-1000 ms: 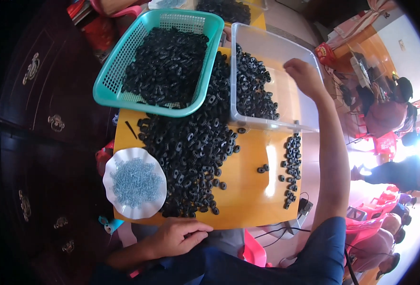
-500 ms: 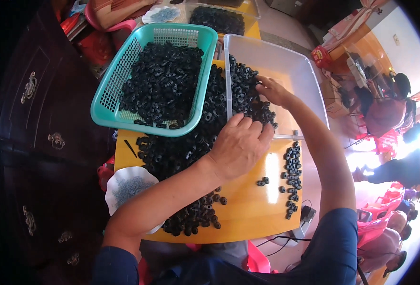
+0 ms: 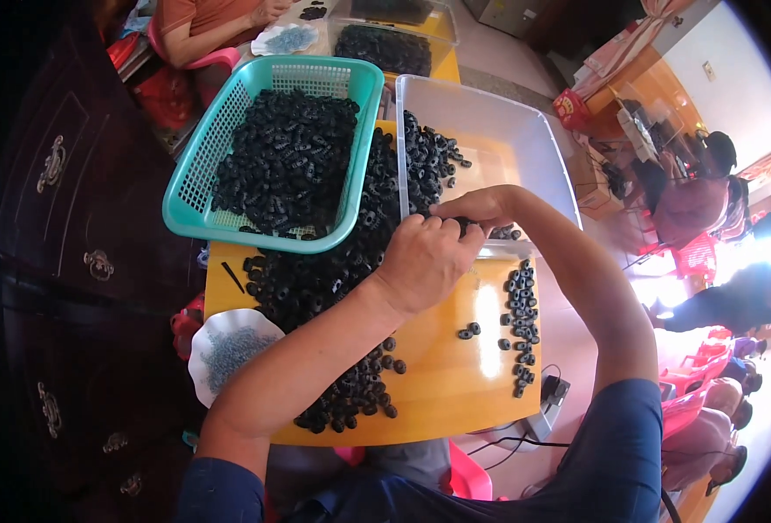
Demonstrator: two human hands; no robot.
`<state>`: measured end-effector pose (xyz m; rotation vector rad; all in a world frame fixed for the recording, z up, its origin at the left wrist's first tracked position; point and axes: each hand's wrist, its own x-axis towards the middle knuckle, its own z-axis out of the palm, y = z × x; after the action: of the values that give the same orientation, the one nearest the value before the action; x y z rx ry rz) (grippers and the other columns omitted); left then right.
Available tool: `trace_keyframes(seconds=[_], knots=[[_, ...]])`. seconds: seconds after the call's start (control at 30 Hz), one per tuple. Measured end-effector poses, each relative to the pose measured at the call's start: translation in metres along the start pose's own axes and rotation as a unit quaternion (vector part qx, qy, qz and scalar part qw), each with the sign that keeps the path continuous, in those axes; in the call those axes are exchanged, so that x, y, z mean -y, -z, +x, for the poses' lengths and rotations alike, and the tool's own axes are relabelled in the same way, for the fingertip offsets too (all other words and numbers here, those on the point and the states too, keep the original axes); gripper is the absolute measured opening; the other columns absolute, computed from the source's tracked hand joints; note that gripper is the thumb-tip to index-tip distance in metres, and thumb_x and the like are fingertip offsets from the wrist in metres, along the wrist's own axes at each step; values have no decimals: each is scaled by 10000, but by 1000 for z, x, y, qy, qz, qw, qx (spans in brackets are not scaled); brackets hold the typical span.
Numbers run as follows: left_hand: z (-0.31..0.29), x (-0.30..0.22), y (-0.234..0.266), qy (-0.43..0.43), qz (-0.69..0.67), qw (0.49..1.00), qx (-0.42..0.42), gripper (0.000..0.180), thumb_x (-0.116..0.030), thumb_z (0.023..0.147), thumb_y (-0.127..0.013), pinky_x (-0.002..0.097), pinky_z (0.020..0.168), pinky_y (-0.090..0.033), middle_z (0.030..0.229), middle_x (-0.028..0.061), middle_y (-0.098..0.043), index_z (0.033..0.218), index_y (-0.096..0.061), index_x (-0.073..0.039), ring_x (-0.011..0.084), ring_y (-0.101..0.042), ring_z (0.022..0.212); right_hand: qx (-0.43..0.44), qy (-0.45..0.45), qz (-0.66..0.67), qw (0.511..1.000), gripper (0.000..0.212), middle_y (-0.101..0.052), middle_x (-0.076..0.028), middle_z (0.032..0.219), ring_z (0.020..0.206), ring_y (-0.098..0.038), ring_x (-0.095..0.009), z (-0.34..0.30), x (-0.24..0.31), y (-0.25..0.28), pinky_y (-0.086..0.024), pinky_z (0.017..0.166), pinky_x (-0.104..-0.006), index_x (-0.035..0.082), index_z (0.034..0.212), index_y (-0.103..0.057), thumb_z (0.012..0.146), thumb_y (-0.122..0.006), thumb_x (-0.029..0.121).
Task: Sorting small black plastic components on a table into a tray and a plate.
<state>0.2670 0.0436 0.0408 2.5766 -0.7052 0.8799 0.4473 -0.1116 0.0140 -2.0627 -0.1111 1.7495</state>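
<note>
Black parts (image 3: 425, 157) lie heaped along the left of the clear plastic bin (image 3: 516, 131); the right hand (image 3: 483, 207) reaches in at its near side, fingers curled; the left hand (image 3: 422, 261) bends its fingers at the near-left corner; whether either grasps parts, I cannot tell; left stands a green basket (image 3: 195, 187).

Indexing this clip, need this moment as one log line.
left hand: at clear bin's near edge | right hand: beside left, over bin | black parts: in bin and green basket
</note>
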Motion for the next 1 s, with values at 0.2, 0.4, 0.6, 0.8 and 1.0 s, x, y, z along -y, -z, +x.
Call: trace_keyframes(seconds=[0.2, 0.4, 0.6, 0.8, 1.0], knots=[[-4, 1, -1, 17, -4, 1000, -15, 168, -125, 814, -591, 340, 650, -454, 717, 30, -598, 976, -634, -107, 197, -621, 685, -3, 38, 12, 999, 440, -688, 44, 1078, 950, -611, -94, -16, 11, -19, -483, 815, -356, 221, 1130, -671, 899, -591, 587], [-3, 0, -1, 16, 0, 1000, -1, 196, -123, 815, -597, 334, 653, -454, 716, 24, -598, 1004, -642, -105, 188, -620, 685, -11, 77, -76, 994, 420, -623, -55, 1153, 1085, -549, -143, -7, 10, -15, -452, 946, -337, 105, 1266, -595, 882, -640, 269], [-1, 3, 0, -13, -22, 1000, 7, 249, -126, 818, -603, 340, 644, -463, 718, 22, -598, 1061, -650, -103, 191, -624, 686, -85, 77, -114, 987, 354, -624, -27, 837, 721, -571, -113, -10, 10, -10, -419, 563, -286, 104, 1128, -639, 812, -713, 245], [-1, 4, 0, -25, -21, 999, 8, 190, -133, 811, -616, 338, 617, -467, 708, 21, -592, 997, -642, -107, 195, -624, 675, -178, 136, -7, 975, 213, -608, -2, 707, 530, -555, -109, -46, 14, 1, -319, 412, -244, 132, 939, -667, 776, -773, 220], [-3, 2, 8, -16, -34, 999, 37, 215, -143, 800, -660, 361, 649, -465, 750, 28, -586, 1007, -632, -96, 222, -619, 727, -215, 236, 112, 941, 179, -625, -5, 765, 514, -578, -91, -77, 12, 5, -338, 353, -193, 135, 964, -619, 838, -733, 190]])
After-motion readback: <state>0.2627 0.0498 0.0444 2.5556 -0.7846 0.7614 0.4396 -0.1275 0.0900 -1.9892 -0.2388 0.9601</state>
